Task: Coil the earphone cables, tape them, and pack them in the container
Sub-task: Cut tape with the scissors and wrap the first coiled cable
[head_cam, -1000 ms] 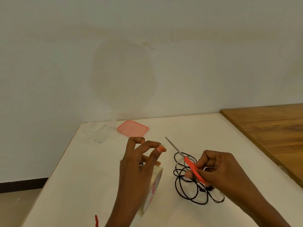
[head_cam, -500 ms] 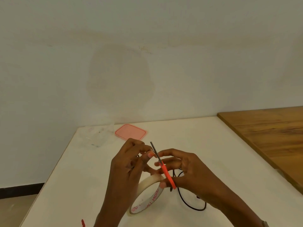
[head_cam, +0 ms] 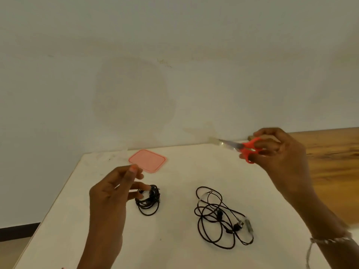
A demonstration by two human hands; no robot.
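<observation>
My left hand (head_cam: 114, 193) hovers low over the white table (head_cam: 174, 249), its middle and ring fingertips pinching the edge of a small coiled black earphone cable (head_cam: 150, 202). To the right a second black earphone cable (head_cam: 219, 216) lies loose and tangled on the table. My right hand (head_cam: 279, 152) is raised at the back right and grips red-handled scissors (head_cam: 248, 149). A short piece of clear tape (head_cam: 214, 141) sticks to the blade tip. The pink lid (head_cam: 147, 160) lies at the table's back, with the clear container (head_cam: 114, 153) faintly visible to its left. No tape roll is in view.
A wooden surface (head_cam: 330, 162) adjoins the white table on the right. A plain wall runs behind the table. The table's left edge drops to the floor (head_cam: 11, 249).
My hands have parted: the right one lifted the scissors up and to the right with a cut piece of tape. The tape roll has left my left hand and the view. The coiled cable now shows.
</observation>
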